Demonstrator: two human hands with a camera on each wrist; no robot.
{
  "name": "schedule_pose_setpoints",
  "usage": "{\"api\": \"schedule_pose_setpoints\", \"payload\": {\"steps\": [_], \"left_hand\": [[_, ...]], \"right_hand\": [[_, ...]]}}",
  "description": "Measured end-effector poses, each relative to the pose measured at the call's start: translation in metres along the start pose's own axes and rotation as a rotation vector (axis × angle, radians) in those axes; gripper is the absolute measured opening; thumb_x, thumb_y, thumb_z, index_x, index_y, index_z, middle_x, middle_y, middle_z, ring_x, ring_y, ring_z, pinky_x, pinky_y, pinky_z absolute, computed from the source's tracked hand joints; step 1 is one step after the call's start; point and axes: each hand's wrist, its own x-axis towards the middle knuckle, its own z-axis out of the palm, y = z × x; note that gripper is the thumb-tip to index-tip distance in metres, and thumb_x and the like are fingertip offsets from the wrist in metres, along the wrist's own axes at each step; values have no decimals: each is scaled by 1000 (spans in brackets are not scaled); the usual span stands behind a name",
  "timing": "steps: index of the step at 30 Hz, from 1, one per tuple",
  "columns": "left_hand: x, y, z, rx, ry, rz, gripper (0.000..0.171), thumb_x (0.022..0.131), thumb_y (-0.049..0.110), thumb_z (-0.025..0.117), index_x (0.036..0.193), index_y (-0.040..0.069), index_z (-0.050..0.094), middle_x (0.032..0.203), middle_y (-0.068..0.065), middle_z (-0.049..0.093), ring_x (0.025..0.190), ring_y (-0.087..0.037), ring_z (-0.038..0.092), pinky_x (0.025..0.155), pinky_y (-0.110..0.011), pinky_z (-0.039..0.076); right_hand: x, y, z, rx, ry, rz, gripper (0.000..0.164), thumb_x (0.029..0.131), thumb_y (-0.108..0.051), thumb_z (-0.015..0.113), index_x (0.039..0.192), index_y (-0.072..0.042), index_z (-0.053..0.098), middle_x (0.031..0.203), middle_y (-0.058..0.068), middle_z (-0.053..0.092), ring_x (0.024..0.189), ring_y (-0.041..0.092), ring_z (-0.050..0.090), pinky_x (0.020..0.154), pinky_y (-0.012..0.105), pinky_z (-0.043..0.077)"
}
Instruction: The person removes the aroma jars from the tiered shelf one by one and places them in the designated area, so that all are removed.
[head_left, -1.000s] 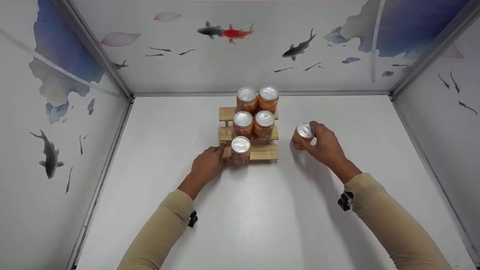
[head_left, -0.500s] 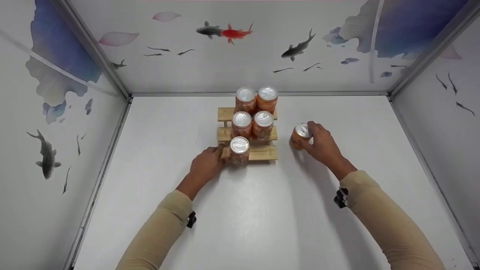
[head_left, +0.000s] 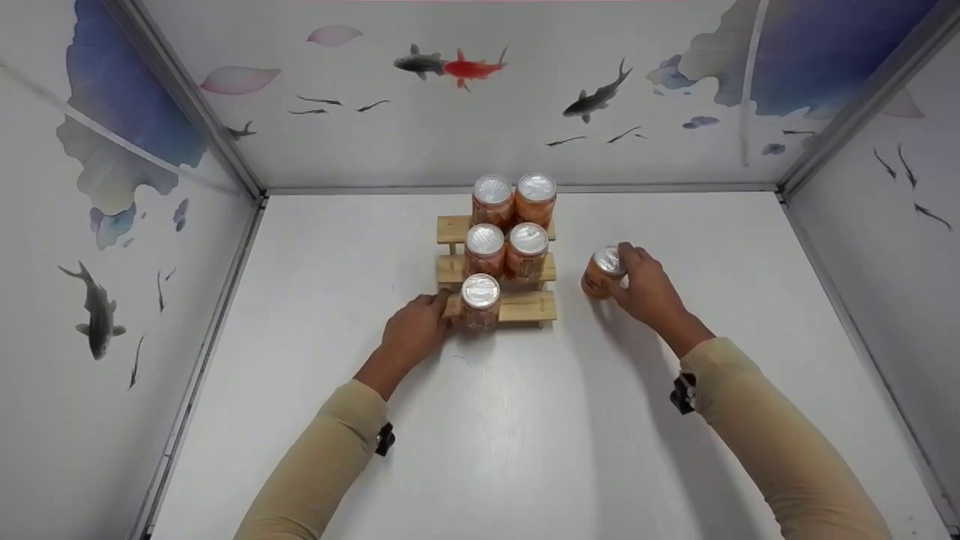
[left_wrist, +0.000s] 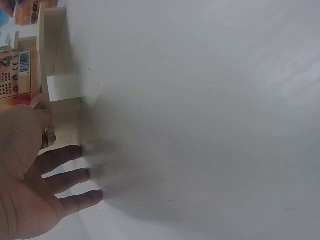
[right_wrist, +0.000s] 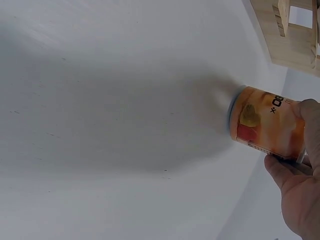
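Observation:
A three-step wooden rack [head_left: 529,306] bears several orange-labelled cans with silvery lids: two on the back step, two on the middle step, and one can [head_left: 481,301] at the left of the front step. My left hand [head_left: 415,327] pinches the front step's left end between thumb and index finger. Its other fingers [left_wrist: 75,202] spread straight down to the table. To the right of the rack, my right hand [head_left: 651,291] holds another orange can [head_left: 598,279] near its lid, thumb and fingers on either side. In the right wrist view this can's base [right_wrist: 234,112] is right at the tabletop.
The white table [head_left: 480,450] is enclosed by a back wall [head_left: 510,142], a left wall [head_left: 45,420] and a right wall [head_left: 885,225], printed with fish and lotus motifs. Metal strips [head_left: 360,189] run along the table's edges. The front step's right half is bare.
My right hand and sleeve have shifted slightly to the left, while the can in it stays almost in the same place. The left hand and the rack have stayed put.

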Motion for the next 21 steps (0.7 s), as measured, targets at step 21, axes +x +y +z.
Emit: {"api": "schedule_pose_setpoints", "payload": {"steps": [21], "left_hand": [[2,-2,1,-29,16,7,61,114,39,63,167,12,48,155,-20,65,142,-38,65,110,-56,58]], "right_hand": [[-1,-9,-3,-52,-17,52,73,106,-16,73,161,15,37,155,42,51,138,58,60,111,67,52]]}}
